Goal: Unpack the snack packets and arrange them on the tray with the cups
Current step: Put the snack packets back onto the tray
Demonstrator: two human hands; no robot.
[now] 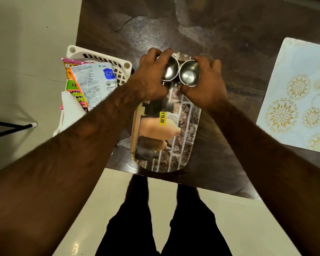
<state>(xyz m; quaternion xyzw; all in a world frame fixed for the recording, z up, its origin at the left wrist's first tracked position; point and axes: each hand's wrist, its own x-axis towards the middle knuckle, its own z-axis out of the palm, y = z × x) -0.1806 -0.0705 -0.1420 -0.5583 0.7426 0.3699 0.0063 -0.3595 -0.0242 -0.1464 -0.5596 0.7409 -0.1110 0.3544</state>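
Observation:
Two steel cups stand side by side at the far end of the printed tray (183,145). My left hand (151,76) grips the left cup (171,70) and my right hand (205,85) grips the right cup (188,74); the two rims touch. The tray carries a brick-and-pots picture and a yellow price sticker (162,117). Left of the tray, a white plastic basket (118,65) holds snack packets: a pale blue-white packet (92,78) lies over an orange one (76,91). My left forearm covers the basket's near part.
The dark wooden table (220,43) ends just below the tray, with pale floor tiles (229,218) and my black-trousered legs beyond its edge. A pale blue placemat with gold flowers (299,98) lies at the right. A dark stand leg (9,126) shows at far left.

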